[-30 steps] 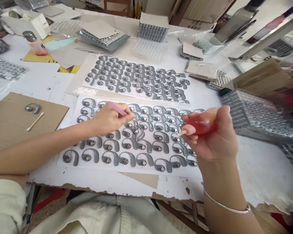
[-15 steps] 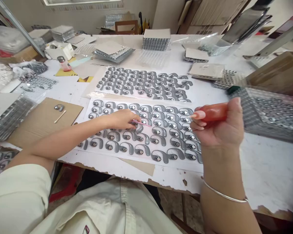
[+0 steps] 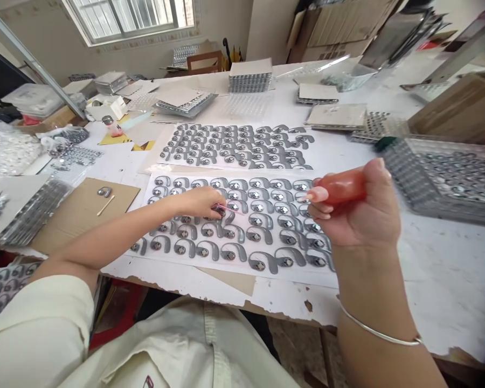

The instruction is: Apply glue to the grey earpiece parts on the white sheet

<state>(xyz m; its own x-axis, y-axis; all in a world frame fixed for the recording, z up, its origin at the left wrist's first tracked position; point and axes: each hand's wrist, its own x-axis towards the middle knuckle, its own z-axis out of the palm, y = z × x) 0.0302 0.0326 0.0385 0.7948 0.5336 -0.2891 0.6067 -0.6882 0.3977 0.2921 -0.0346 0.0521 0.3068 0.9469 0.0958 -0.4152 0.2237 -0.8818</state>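
Barred window (image 3: 131, 19), pale wall (image 3: 226, 21), white table (image 3: 440, 275)

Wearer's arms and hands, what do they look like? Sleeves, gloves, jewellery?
Both the left hand and right hand are ungloved. The left arm has a loose, pale cream sleeve ending above the elbow; the right forearm has a thin, silver-coloured bangle. No right sleeve is in view.

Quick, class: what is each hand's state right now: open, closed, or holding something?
Left hand: closed, holding a thin pink tool.
Right hand: closed around a red squeeze bottle.
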